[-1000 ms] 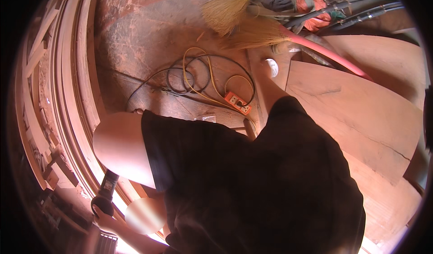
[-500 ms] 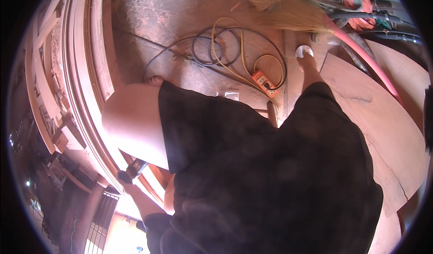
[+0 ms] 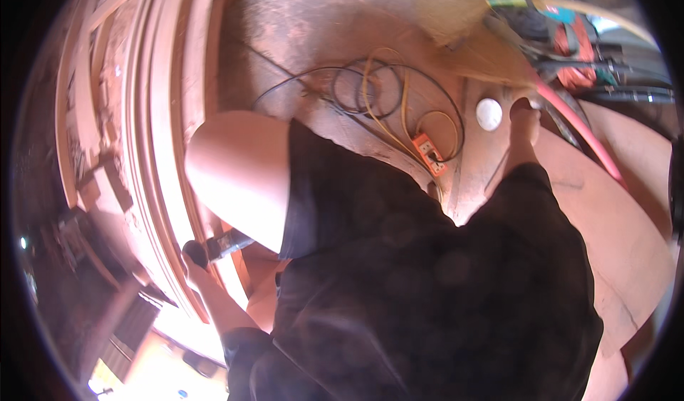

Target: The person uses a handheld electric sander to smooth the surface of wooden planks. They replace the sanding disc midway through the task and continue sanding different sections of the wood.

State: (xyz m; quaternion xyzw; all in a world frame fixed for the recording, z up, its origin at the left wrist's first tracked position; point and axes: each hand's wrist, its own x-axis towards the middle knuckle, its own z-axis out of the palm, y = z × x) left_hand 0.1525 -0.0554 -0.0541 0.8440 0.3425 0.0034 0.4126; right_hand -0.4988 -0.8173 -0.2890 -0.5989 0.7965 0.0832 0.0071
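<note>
At the lower left, my left hand [image 3: 194, 273] is closed around the black rounded end of what looks like a power tool [image 3: 231, 242]. The rest of that tool disappears behind my bare knee [image 3: 231, 180]. My right hand [image 3: 526, 124] is low at the right, its fingers bent around a dark brown rounded piece [image 3: 521, 106] too small to name surely. Flat on the floor just left of that hand lies a white round disc [image 3: 489, 114], apart from the fingers.
An orange power strip [image 3: 429, 155] with a plug in it sits on the floor beside coiled black and yellow cables [image 3: 367, 87]. Long wooden boards [image 3: 167, 116] run along the left. On the right are a straw broom with a pink handle [image 3: 584, 130] and curved wooden sheets [image 3: 598, 216].
My right hand has let go of the white disc, which now lies on the floor, and has moved right to a dark brown piece. The left hand stays on the tool.
</note>
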